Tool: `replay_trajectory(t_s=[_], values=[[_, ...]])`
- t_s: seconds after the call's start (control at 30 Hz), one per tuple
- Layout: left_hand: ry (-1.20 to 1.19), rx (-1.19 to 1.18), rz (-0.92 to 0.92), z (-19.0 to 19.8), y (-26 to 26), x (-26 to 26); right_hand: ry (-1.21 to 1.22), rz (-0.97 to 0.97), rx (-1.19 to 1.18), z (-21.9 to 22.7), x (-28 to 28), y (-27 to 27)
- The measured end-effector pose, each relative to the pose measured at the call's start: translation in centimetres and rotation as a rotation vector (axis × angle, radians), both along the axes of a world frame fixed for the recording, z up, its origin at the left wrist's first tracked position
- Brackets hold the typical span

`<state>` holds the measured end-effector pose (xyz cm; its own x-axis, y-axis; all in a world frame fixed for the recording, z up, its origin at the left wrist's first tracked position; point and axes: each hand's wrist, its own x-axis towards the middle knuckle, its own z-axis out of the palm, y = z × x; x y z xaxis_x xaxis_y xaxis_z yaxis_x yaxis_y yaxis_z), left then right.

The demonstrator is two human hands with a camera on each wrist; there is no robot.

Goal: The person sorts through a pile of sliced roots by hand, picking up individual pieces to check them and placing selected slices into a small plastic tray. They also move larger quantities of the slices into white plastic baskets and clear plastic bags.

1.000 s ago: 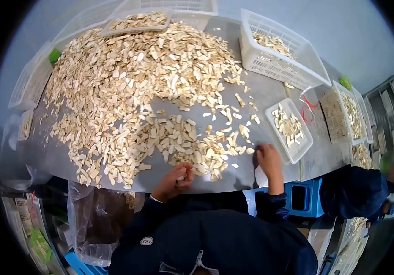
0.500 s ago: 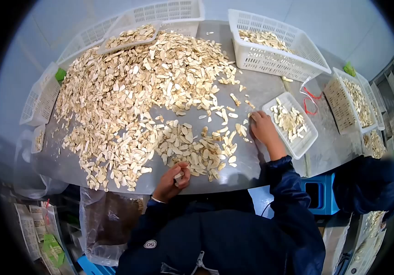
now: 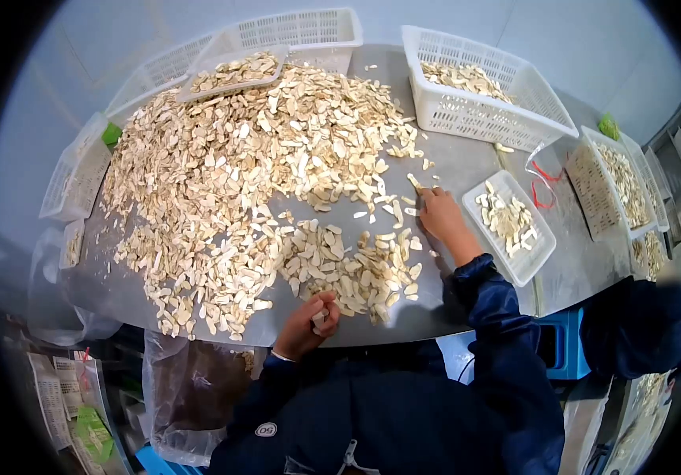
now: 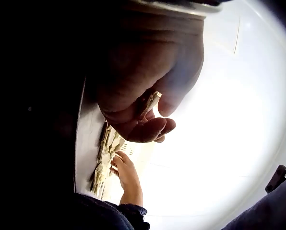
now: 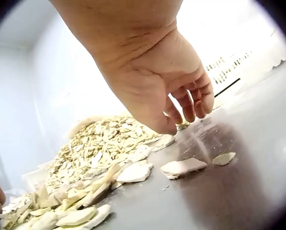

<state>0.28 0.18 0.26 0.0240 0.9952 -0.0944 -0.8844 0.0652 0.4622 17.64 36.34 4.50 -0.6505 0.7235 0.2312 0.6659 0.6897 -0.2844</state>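
Note:
Pale dried slices lie in a large heap (image 3: 206, 158) on a metal table, with a smaller pile (image 3: 348, 273) nearer the body. My left hand (image 3: 307, 326) is at the table's near edge, its fingers curled round a pale slice (image 4: 153, 101) that shows between fingers and palm in the left wrist view. Right of the smaller pile, my right hand (image 3: 445, 218) reaches over the table, fingers bent loosely downward, the tips beside a single slice (image 3: 414, 181). In the right wrist view the right hand (image 5: 152, 76) has gaps between its fingers; the fingertips partly hide what they touch.
A shallow white tray (image 3: 547, 252) with slices lies right of my right hand. White perforated baskets (image 3: 467, 115) line the table's back and sides, and a red tie (image 3: 545, 195) lies near the tray. Another person's dark sleeve (image 3: 633, 328) is at the right.
My right hand has moved from the near edge up the table and slightly left, to the lone slice. My left hand has kept its place and grip; the head view has shifted slightly.

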Motion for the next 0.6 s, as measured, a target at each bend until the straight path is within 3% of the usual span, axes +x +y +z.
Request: replay_trajectory(t_s=[0.17,0.27,0.37,0.47,0.6], values=[[0.001,-0.005,-0.003,0.2,-0.1,-0.2,0.056,-0.134,0.147,-0.6,-0.7,3.0],[0.013,-0.008,-0.009,0.2,-0.1,-0.2,-0.039,-0.18,0.074,-0.6,-1.2,4.4],[-0.008,-0.029,0.007,0.5,-0.2,-0.1,-0.163,-0.11,0.049,-2.0,-2.1,6.4],[-0.001,-0.036,0.003,0.6,-0.2,-0.1,-0.017,-0.066,-0.038,-1.3,-3.2,4.0],[0.008,-0.036,-0.011,0.9,-0.1,-0.2,-0.052,0.133,-0.112,-0.2,-4.3,-1.4]])
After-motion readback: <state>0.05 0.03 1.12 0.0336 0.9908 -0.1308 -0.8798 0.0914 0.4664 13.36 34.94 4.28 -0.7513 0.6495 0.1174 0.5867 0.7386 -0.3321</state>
